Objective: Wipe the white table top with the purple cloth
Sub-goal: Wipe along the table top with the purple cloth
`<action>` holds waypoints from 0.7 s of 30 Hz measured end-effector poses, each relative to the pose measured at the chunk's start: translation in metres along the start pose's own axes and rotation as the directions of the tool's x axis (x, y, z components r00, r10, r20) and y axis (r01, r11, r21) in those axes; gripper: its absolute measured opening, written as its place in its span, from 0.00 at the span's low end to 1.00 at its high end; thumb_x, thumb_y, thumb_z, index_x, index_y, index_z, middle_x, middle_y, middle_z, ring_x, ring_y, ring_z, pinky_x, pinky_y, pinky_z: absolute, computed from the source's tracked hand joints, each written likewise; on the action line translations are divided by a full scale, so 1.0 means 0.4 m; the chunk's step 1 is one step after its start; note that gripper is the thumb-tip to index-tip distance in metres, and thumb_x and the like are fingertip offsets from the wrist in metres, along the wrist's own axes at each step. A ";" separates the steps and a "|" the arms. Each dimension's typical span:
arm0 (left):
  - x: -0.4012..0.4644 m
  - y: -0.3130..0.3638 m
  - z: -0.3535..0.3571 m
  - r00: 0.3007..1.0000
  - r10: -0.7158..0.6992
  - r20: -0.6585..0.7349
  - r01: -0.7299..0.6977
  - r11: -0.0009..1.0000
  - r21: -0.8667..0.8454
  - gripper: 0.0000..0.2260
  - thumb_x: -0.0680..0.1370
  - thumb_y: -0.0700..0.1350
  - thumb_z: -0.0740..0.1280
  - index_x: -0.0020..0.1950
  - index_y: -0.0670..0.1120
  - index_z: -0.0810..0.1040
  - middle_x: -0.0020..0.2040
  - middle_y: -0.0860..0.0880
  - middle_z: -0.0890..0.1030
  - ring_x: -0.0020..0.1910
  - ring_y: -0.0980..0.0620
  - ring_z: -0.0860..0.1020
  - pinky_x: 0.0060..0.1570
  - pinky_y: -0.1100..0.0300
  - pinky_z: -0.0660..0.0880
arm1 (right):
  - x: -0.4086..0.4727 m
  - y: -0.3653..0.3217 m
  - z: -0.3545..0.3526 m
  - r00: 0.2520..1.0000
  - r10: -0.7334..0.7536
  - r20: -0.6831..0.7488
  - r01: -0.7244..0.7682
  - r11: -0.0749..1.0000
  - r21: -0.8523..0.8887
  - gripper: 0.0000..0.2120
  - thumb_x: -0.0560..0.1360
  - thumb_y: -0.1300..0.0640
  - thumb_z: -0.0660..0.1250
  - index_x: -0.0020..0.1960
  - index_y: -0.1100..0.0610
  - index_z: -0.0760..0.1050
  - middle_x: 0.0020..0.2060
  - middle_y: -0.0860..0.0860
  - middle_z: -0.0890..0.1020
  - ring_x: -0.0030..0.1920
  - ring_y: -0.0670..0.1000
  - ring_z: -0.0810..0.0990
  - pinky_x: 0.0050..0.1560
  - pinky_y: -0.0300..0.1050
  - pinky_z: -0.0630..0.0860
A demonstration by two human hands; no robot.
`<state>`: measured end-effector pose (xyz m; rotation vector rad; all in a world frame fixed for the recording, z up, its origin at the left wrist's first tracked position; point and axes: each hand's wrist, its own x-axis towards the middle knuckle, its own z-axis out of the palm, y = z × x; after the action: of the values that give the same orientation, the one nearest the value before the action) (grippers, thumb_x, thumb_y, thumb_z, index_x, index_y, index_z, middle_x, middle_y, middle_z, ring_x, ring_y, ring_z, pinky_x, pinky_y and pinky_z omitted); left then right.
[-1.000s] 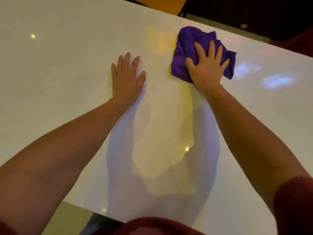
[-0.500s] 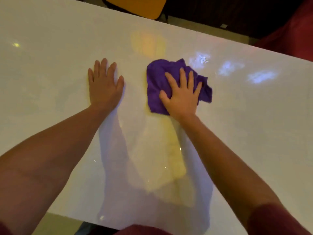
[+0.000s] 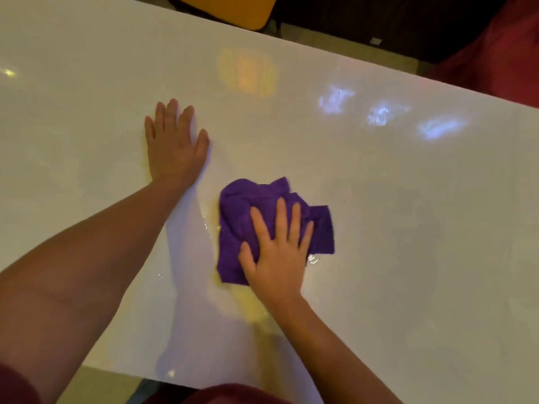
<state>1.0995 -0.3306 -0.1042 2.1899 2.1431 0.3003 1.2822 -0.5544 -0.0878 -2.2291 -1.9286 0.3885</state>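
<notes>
Two hands lie flat on the table (image 3: pixel 408 199). My right hand (image 3: pixel 277 258) presses the cloth (image 3: pixel 248 211) down with straight, spread fingers, gripping nothing; my palm covers its near right part. My left hand (image 3: pixel 175 150) rests open on the bare top, fingers straight and close together, well apart from the cloth and farther out from me.

The cloth is crumpled, lying near the middle of the table, a little toward my side. Bunched as it is, it has no strong long axis; if anything it runs from its near left corner up to its far right flap, which sticks out to the right past my fingertips. A rumpled fold humps up along its far edge. Small wet glints show on the top just beside its left and right edges.

Compared with a second ago, the cloth and my right hand have come toward me and leftward, off the far part of the table and into the stretch between my arms. Half a second ago they were about level with my left hand; now they sit nearer me than it. My left hand has stayed flat on the top throughout.

Beyond the far edge a yellow chair (image 3: pixel 233 10) shows.
</notes>
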 end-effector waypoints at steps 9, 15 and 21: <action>-0.003 0.002 -0.004 1.000 0.007 -0.007 -0.007 1.000 0.006 0.27 0.83 0.58 0.53 0.79 0.47 0.67 0.81 0.42 0.64 0.82 0.39 0.59 0.80 0.41 0.52 | 0.476 0.183 -0.084 0.994 0.094 -0.054 -0.093 0.996 0.010 0.31 0.81 0.35 0.56 0.83 0.40 0.60 0.86 0.53 0.55 0.86 0.62 0.49 0.82 0.70 0.45; -0.009 0.002 -0.015 0.999 0.005 0.038 -0.006 0.999 0.046 0.28 0.83 0.58 0.51 0.81 0.47 0.64 0.82 0.42 0.62 0.82 0.39 0.57 0.80 0.40 0.51 | 0.250 0.247 -0.091 0.965 0.229 -0.125 -0.236 0.970 -0.049 0.30 0.82 0.40 0.57 0.84 0.42 0.61 0.86 0.55 0.57 0.85 0.62 0.52 0.82 0.69 0.50; -0.007 0.007 -0.043 0.988 0.014 0.155 -0.017 1.000 0.015 0.27 0.85 0.57 0.51 0.83 0.47 0.60 0.84 0.41 0.56 0.83 0.38 0.51 0.81 0.39 0.47 | -0.101 -0.052 0.050 0.999 -0.014 -0.039 0.013 1.000 -0.013 0.32 0.80 0.39 0.61 0.83 0.43 0.62 0.85 0.56 0.58 0.85 0.63 0.50 0.82 0.72 0.50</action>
<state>1.0989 -0.3350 -0.0871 2.1608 2.0549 0.1095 1.2514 -0.5919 -0.0971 -2.2135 -1.9306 0.3289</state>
